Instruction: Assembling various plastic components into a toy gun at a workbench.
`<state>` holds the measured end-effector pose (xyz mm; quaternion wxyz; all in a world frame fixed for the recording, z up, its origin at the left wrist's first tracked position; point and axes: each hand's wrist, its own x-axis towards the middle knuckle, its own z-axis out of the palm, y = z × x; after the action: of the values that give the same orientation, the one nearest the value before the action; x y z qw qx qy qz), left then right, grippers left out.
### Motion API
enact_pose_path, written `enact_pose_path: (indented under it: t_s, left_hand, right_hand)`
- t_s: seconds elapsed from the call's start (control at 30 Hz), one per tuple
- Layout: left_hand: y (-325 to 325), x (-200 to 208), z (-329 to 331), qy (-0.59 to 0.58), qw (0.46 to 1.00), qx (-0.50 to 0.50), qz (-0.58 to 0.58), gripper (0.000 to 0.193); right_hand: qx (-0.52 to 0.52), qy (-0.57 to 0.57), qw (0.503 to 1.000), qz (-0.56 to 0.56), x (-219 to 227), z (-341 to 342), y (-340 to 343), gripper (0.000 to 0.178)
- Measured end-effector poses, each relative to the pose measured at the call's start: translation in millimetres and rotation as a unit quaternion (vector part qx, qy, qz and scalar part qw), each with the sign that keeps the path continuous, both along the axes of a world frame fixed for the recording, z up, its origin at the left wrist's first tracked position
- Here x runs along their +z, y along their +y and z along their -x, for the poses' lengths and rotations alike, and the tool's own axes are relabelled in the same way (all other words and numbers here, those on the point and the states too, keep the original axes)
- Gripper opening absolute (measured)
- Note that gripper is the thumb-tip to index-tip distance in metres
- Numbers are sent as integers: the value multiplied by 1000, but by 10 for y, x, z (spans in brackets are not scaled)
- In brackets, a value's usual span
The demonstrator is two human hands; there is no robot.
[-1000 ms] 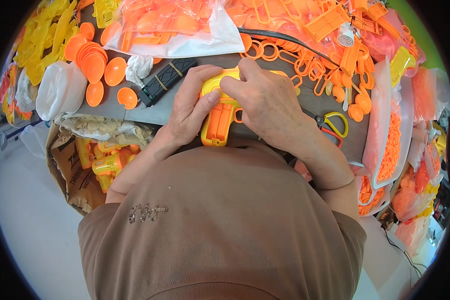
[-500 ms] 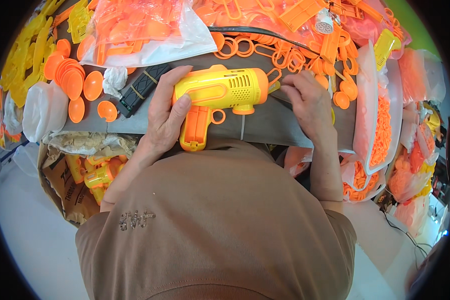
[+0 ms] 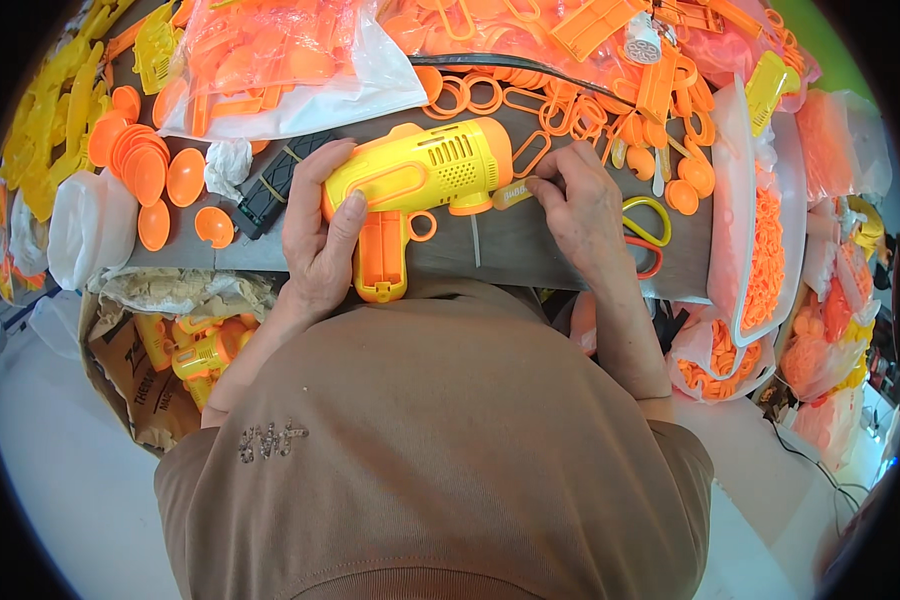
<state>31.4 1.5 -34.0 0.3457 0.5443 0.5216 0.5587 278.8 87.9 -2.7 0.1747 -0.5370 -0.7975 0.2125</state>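
Note:
My left hand [image 3: 315, 230] is wrapped round the rear of a yellow and orange toy gun [image 3: 410, 170], its thumb lying along the side. The gun has a vented barrel, an orange front ring and an orange handle with an open hollow. Between thumb and fingers, my right hand [image 3: 582, 205] pinches a small flat yellow strip [image 3: 511, 195] with lettering. The strip's left end lies close to the gun's front underside; whether they touch I cannot tell. Just right of that wrist lie scissors [image 3: 652, 222] with yellow and red handles, their blades hidden.
Orange scoops [image 3: 142, 170] and a black block with a band [image 3: 275, 190] lie on the grey table [image 3: 510, 245] at left. Bags of orange parts [image 3: 290, 60] line the back. A white tub [image 3: 740, 200] stands right; a carton of toy guns [image 3: 135, 375] sits below left.
The toy gun has shifted a little left with my left hand. My right hand has also moved left, and the yellow strip now shows clearly. The scissors' handles have come into fuller view.

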Motion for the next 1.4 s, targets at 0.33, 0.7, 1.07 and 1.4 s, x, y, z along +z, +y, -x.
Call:
enact_pose_path:
  t_s: [0.33, 0.7, 1.07, 1.4]
  left_hand:
    - [16, 159, 44, 118, 989, 33, -88, 38]
    - [248, 819, -52, -96, 978, -145, 115, 23]
    - [320, 754, -59, -110, 991, -31, 72, 13]
    - [272, 832, 136, -42, 992, -59, 106, 12]
  right_hand:
    - [-71, 320, 920, 216, 324, -160, 134, 16]
    - [43, 439, 868, 227, 716, 470, -14, 24]
    - [104, 372, 914, 126, 597, 770, -47, 11]
    - [150, 317, 932, 96, 554, 806, 26, 5]
